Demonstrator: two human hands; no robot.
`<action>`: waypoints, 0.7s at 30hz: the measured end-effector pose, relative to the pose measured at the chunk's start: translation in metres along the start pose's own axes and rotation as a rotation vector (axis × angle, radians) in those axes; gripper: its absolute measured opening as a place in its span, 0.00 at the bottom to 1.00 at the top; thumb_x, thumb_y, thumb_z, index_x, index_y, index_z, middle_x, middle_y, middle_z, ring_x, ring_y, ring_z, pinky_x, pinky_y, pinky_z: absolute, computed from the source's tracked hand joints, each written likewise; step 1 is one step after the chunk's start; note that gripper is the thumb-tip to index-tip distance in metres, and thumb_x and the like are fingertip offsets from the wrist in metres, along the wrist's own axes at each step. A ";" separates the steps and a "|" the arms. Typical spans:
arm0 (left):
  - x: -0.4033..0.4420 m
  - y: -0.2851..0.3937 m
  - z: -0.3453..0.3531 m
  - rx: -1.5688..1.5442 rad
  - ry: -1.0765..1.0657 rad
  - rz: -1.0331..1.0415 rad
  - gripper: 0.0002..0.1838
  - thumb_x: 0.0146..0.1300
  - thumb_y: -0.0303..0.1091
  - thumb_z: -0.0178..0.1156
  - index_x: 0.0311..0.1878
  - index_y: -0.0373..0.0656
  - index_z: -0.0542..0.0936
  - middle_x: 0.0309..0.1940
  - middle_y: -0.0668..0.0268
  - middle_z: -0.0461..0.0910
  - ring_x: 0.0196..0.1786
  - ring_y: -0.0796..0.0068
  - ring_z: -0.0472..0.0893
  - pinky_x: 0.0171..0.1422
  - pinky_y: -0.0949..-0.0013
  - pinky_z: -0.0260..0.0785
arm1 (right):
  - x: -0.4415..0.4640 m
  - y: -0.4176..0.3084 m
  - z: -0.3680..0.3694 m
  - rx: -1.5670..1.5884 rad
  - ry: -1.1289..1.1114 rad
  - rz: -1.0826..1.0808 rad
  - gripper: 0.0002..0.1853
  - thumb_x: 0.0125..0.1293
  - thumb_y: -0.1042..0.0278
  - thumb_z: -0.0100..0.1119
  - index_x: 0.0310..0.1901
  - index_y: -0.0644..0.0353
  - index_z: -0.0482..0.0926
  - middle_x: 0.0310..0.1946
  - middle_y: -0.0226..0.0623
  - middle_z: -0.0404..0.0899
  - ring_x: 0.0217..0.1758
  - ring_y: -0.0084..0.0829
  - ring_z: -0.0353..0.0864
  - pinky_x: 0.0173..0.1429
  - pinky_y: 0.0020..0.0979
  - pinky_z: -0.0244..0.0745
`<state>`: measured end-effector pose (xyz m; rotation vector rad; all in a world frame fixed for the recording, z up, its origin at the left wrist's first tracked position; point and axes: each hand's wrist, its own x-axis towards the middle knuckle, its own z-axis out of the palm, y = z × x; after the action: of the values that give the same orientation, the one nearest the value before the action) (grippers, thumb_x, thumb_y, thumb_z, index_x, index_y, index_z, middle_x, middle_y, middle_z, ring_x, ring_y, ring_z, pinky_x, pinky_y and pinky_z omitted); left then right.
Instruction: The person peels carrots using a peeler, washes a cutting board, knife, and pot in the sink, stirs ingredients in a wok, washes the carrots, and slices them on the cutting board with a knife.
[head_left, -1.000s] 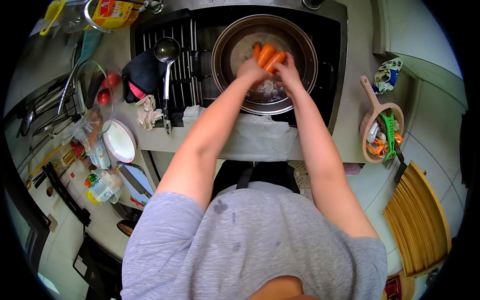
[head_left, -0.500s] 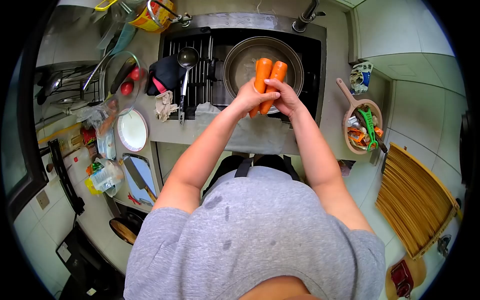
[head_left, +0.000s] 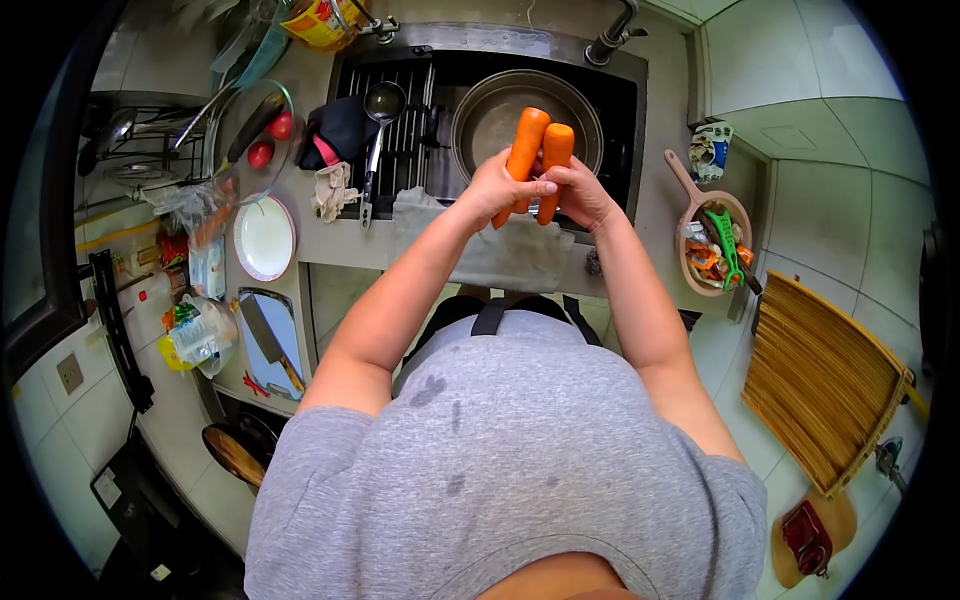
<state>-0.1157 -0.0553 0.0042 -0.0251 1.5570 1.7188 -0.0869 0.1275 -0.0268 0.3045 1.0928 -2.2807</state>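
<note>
Carrots gripped above a basin

The left hand (head_left: pixel 495 187) and right hand (head_left: pixel 585 190) curl their fingers around bright orange carrots (head_left: pixel 528 140), held upright over the near rim of a round metal basin (head_left: pixel 466 152) in the black sink (head_left: pixel 618 180). At left, a clear glass bowl (head_left: pixel 214 142) contains red round produce (head_left: pixel 260 154) and a dark elongated vegetable (head_left: pixel 254 128). At right, a pinkish long-handled strainer (head_left: pixel 743 215) holds mixed scraps (head_left: pixel 703 258) and a green plastic peeler (head_left: pixel 724 235). The yellow-and-red label (head_left: pixel 322 22) is illegible.
</note>
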 end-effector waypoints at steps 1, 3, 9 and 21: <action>-0.002 0.000 0.001 0.033 0.018 0.001 0.33 0.50 0.35 0.78 0.57 0.39 0.73 0.46 0.64 0.79 0.47 0.75 0.80 0.51 0.69 0.75 | -0.001 0.002 0.004 0.055 0.015 -0.011 0.24 0.62 0.66 0.61 0.59 0.60 0.71 0.51 0.36 0.76 0.55 0.28 0.77 0.61 0.34 0.72; -0.003 -0.003 0.004 0.065 0.034 0.003 0.32 0.51 0.34 0.77 0.57 0.39 0.73 0.46 0.64 0.79 0.45 0.74 0.80 0.49 0.69 0.76 | 0.002 0.005 0.014 0.109 0.033 -0.023 0.21 0.64 0.66 0.60 0.57 0.61 0.72 0.49 0.36 0.76 0.54 0.28 0.77 0.59 0.34 0.73; 0.003 -0.027 0.021 -0.188 0.191 0.127 0.24 0.55 0.23 0.70 0.55 0.40 0.74 0.39 0.65 0.78 0.40 0.74 0.81 0.45 0.69 0.77 | 0.028 0.013 -0.018 0.080 0.491 -0.363 0.18 0.69 0.73 0.60 0.58 0.60 0.69 0.40 0.34 0.74 0.38 0.26 0.78 0.45 0.31 0.80; 0.001 -0.026 0.011 -0.021 0.195 -0.012 0.19 0.60 0.32 0.70 0.52 0.43 0.74 0.36 0.67 0.78 0.37 0.76 0.80 0.40 0.70 0.75 | 0.011 -0.030 0.010 0.091 0.334 -0.144 0.22 0.75 0.54 0.53 0.62 0.58 0.66 0.31 0.33 0.71 0.24 0.20 0.67 0.29 0.22 0.67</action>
<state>-0.0967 -0.0473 -0.0147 -0.2177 1.6751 1.7665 -0.1131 0.1305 -0.0063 0.6828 1.2073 -2.4716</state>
